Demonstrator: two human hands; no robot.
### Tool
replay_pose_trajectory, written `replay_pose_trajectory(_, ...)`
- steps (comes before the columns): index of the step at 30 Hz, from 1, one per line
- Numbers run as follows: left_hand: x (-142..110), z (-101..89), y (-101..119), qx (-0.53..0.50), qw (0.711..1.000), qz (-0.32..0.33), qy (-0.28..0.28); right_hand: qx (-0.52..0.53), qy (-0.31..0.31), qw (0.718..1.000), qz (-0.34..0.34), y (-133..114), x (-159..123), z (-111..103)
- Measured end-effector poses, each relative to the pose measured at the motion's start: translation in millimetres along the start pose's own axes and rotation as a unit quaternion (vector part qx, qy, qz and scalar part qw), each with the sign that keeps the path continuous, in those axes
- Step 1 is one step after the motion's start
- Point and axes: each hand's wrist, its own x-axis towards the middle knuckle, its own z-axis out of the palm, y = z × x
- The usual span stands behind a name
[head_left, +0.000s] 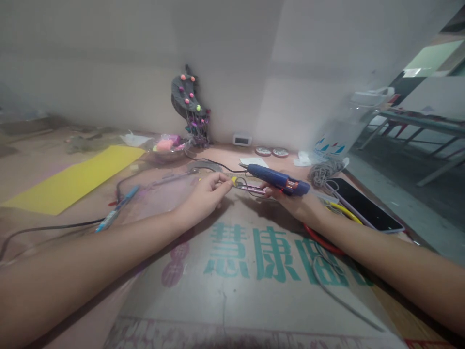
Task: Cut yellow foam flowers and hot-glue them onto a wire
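Observation:
My right hand (pixel 290 201) is wrapped round the grip of a blue hot glue gun (pixel 271 177). Its nozzle points left, and a clear glue stick (pixel 323 196) sticks out of the back. To the left, the fingers of my left hand (pixel 209 196) pinch a small yellow piece (pixel 234 181), too small to name. A grey cord (pixel 247 186) runs from near that piece toward my right hand. Between the hands lies a thin pinkish tool (pixel 256 189), partly hidden. Both hands are above a printed cardboard sheet (pixel 174 310).
Yellow paper (pixel 80 179) and a blue pen (pixel 118 208) lie left. A crescent decoration with pompoms (pixel 187 97) leans on the wall beside a bowl (pixel 169 152). At right are grey yarn (pixel 323 172), a phone (pixel 363 203) and a large clear bottle (pixel 337 126). Black cable (pixel 218 162) crosses behind.

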Motion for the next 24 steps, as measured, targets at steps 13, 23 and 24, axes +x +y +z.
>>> replay_pose_trajectory(13, -0.5, -1.8, 4.1, 0.149, 0.985, 0.073, 0.054, 0.037, -0.03, 0.997, -0.055, -2.3, -1.9, -4.2)
replay_pose_trajectory(23, -1.2, -2.5, 0.9, 0.154, 0.983, 0.08, 0.062, 0.001, -0.049, 0.998, -0.037, 1.6, -1.8, -3.6)
replay_pose_trajectory(24, -1.2, -2.3, 1.1, 0.155, 0.983, 0.082, 0.063, 0.005, -0.05, 0.998, -0.035, 1.7, -1.5, -3.2)
